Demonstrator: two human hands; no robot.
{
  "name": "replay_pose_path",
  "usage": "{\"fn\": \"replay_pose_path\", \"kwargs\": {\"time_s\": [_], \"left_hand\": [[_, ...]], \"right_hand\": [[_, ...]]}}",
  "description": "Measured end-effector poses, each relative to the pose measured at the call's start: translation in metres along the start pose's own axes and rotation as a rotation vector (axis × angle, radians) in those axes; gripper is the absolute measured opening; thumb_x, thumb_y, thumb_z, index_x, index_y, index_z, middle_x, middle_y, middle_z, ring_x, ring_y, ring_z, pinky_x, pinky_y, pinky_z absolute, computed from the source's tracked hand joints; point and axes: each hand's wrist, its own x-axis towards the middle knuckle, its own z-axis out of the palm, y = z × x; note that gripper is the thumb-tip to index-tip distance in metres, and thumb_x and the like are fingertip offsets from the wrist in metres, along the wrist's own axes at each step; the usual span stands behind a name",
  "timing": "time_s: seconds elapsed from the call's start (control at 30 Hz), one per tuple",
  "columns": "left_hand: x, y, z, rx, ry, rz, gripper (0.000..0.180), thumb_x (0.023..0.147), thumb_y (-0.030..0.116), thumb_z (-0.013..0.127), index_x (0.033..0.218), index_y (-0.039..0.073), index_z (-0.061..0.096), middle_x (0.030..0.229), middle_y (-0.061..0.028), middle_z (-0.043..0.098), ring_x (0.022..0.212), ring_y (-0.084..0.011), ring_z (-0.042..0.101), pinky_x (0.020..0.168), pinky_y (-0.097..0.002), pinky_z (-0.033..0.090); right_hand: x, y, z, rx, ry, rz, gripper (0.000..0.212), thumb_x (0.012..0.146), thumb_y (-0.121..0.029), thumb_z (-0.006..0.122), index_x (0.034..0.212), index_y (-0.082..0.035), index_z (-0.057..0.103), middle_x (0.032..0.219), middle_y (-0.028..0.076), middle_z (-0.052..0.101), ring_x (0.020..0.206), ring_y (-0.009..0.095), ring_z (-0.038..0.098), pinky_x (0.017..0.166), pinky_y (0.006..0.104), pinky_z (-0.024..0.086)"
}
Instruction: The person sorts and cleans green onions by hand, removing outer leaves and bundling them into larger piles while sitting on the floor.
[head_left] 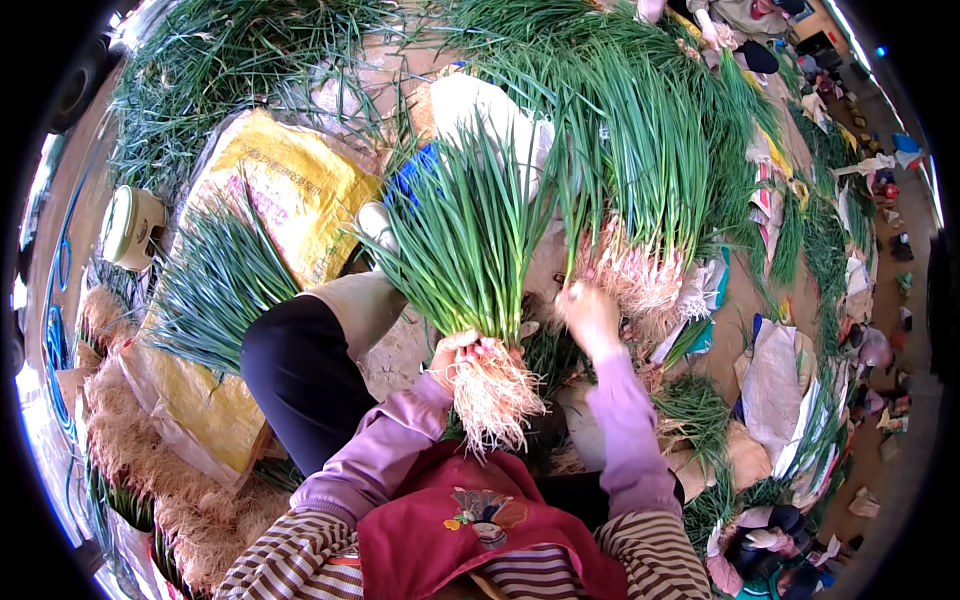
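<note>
left hand [458,362] clasps scallions [478,250]; right hand [588,318], grip unclear, beside heap's edge [640,270], room between.

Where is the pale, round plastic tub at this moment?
In the head view, the pale, round plastic tub is at far left, beside the printed yellow plastic sack and below the heap of long green leaves.

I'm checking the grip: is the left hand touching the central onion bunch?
Touching. The head view shows the left hand gripping the onion bunch where stems meet pale roots.
</note>
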Motion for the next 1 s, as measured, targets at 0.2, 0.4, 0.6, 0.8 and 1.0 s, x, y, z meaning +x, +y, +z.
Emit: {"fn": "replay_pose_path", "kwargs": {"time_s": [0.2,0.4,0.6,0.8,1.0], "left_hand": [[0.003,-0.003,-0.015,-0.034,-0.177,-0.068,0.029,0.076,0.02,0.063,0.091,-0.004,0.062,0.094,-0.0191,0.064,0.083,-0.0277,0.063,0.082,-0.0433,0.05],[0.014,-0.002,-0.062,-0.072,-0.078,0.007,0.024,0.077,0.018,0.063,0.09,-0.002,0.061,0.084,-0.0159,0.065,0.074,-0.025,0.064,0.072,-0.0402,0.054],[0.012,0.002,-0.055,-0.224,-0.413,-0.127,0.054,0.076,0.02,0.06,0.119,-0.01,0.045,0.099,-0.0218,0.06,0.079,-0.0293,0.063,0.079,-0.0434,0.052],[0.007,-0.003,-0.032,0.087,-0.348,0.094,0.07,0.07,0.026,0.06,0.127,-0.01,0.039,0.108,-0.0255,0.057,0.091,-0.0371,0.061,0.083,-0.0478,0.049],[0.007,-0.002,-0.019,-0.084,-0.269,-0.101,0.064,0.072,0.022,0.059,0.127,-0.007,0.041,0.122,-0.0277,0.049,0.099,-0.0367,0.058,0.089,-0.0492,0.047]], "right_hand": [[-0.076,-0.001,0.013,0.515,-0.017,0.033,0.04,0.087,-0.039,0.058,0.083,0.0,0.062,0.079,0.015,0.064,0.073,0.023,0.06,0.068,0.0323,0.047],[-0.049,-0.006,0.047,0.659,0.146,-0.301,0.025,0.085,-0.023,0.063,0.078,0.001,0.058,0.06,0.01,0.052,0.053,0.018,0.044,0.053,0.0311,0.04],[-0.047,-0.008,0.089,0.916,0.144,0.021,0.023,0.089,-0.017,0.056,0.074,0.001,0.055,0.066,0.011,0.055,0.06,0.016,0.054,0.056,0.0313,0.042],[0.006,-0.005,0.019,0.013,-0.237,0.116,0.032,0.09,-0.03,0.052,0.093,-0.001,0.066,0.087,0.015,0.066,0.077,0.026,0.064,0.074,0.0364,0.05],[0.118,0.045,0.012,-0.412,0.414,-0.062,0.03,0.092,-0.024,0.048,0.102,0.002,0.059,0.065,0.011,0.061,0.052,0.018,0.059,0.05,0.0341,0.05]]}}
